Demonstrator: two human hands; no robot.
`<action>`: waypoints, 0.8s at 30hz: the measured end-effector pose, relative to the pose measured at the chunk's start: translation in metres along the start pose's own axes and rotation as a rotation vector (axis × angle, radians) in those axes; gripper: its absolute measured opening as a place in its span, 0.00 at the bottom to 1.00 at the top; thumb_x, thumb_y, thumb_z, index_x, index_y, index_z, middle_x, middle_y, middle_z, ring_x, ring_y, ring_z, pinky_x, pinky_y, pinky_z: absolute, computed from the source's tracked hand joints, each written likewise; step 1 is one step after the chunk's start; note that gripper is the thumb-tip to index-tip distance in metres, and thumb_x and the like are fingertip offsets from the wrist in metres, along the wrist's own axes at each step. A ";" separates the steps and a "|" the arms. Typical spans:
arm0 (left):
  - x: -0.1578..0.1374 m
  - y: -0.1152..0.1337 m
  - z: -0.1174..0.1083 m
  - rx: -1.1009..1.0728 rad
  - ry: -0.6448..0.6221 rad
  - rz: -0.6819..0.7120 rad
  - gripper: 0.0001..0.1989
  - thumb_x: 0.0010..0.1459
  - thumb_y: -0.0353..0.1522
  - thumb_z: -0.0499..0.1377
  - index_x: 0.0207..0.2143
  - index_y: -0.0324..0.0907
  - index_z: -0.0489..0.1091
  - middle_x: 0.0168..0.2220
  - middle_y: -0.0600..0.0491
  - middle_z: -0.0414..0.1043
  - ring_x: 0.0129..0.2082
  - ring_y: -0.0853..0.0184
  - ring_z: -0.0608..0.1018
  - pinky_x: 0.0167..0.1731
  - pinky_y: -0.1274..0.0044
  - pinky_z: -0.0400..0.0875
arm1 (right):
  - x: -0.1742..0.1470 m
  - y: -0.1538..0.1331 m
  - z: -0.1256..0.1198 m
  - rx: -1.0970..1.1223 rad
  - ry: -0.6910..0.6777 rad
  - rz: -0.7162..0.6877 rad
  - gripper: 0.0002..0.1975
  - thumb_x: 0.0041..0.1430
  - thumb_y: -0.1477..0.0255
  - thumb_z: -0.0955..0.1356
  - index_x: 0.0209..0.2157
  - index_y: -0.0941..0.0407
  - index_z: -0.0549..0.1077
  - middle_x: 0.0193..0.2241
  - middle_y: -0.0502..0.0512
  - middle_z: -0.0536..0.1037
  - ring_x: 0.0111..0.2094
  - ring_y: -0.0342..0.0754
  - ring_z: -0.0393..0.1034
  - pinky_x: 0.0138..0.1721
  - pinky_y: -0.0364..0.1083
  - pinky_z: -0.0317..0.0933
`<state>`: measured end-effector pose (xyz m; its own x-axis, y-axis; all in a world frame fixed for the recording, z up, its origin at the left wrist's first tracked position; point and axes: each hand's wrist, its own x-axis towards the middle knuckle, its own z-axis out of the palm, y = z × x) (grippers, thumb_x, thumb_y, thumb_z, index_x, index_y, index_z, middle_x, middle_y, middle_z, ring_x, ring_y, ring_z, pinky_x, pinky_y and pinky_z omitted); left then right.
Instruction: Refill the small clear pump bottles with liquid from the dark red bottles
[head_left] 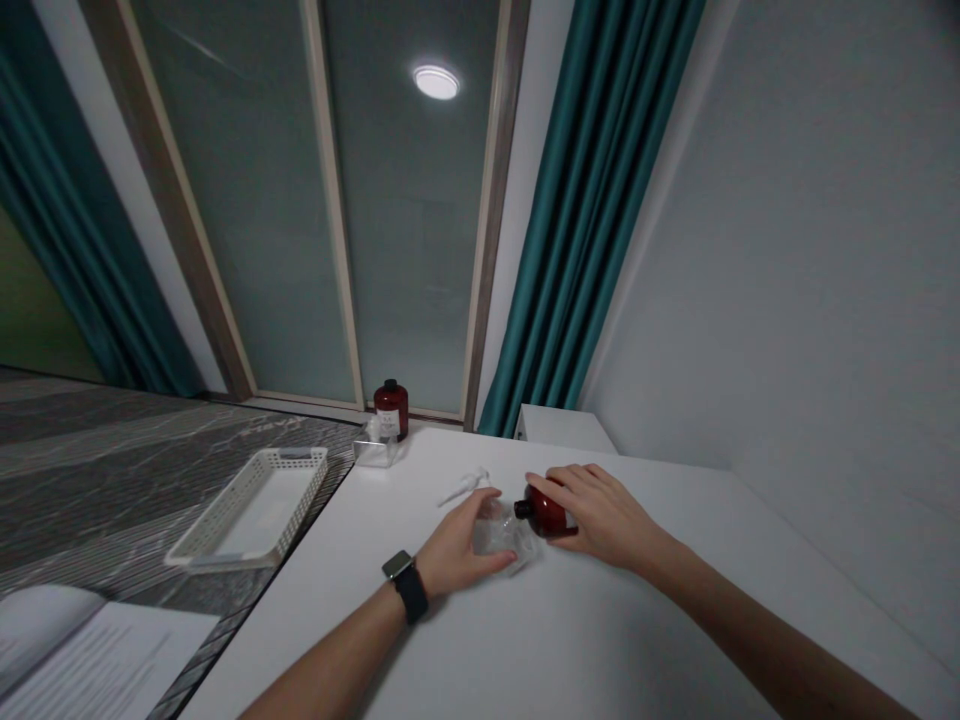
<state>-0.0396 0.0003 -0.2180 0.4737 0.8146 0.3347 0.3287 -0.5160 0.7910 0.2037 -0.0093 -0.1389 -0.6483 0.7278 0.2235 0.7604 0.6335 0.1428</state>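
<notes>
**Two hands on a lying bottle and its clear wrap**

Head view: a white table (570, 640) fills the lower right of the picture, and the landmark here is the dark red bottle (546, 510) lying on its side near the table's middle, its black neck pointing left. The right hand (600, 515) lies over the bottle from above, fingers loosely spread along its body and pressing it down, which seems to keep the round bottle from rolling. Just left of the bottle's neck, the left hand (457, 550), with a dark smartwatch (405, 583) on its wrist, curls around a crumpled clear plastic wrap (501, 535), thumb below and fingers above it; how firm the pinch is I cannot tell. The wrap touches or nearly touches the bottle's neck, so the two hands seem to work against each other, one steadying, one gripping the film.

Behind the bottle and a little to its left lies a white pump head (466, 486), apart from both hands. Farther behind and left of the bottle, at the table's far corner, a second dark red bottle (391, 408) stands upright beside a small clear box (375, 445). Well left of the lying bottle, off the table's edge, a white perforated basket (255, 505) rests on a grey veined surface, and printed papers (97, 665) lie nearer the camera.
</notes>
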 end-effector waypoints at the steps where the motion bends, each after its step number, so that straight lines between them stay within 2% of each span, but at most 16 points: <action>1: 0.000 0.000 0.000 0.000 0.000 -0.004 0.34 0.48 0.34 0.69 0.56 0.40 0.60 0.51 0.43 0.72 0.49 0.54 0.75 0.51 0.61 0.69 | 0.000 0.000 0.000 0.001 0.004 -0.001 0.33 0.54 0.65 0.73 0.60 0.50 0.62 0.51 0.60 0.75 0.49 0.58 0.70 0.48 0.56 0.62; 18: 0.000 -0.002 0.001 0.007 -0.003 -0.006 0.35 0.48 0.33 0.69 0.57 0.39 0.59 0.53 0.42 0.71 0.51 0.55 0.75 0.53 0.61 0.68 | -0.001 0.003 0.002 -0.002 0.018 -0.006 0.33 0.54 0.65 0.73 0.60 0.49 0.62 0.51 0.59 0.75 0.50 0.58 0.69 0.48 0.55 0.62; 24: -0.001 -0.002 0.000 0.003 -0.001 -0.010 0.35 0.48 0.32 0.69 0.57 0.41 0.59 0.51 0.44 0.72 0.50 0.55 0.75 0.52 0.61 0.69 | 0.000 0.003 0.000 -0.005 0.020 -0.016 0.33 0.54 0.64 0.73 0.61 0.49 0.62 0.50 0.58 0.76 0.49 0.58 0.70 0.47 0.55 0.62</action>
<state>-0.0404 0.0011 -0.2203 0.4717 0.8192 0.3262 0.3356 -0.5089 0.7927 0.2056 -0.0076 -0.1385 -0.6599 0.7118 0.2406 0.7499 0.6439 0.1518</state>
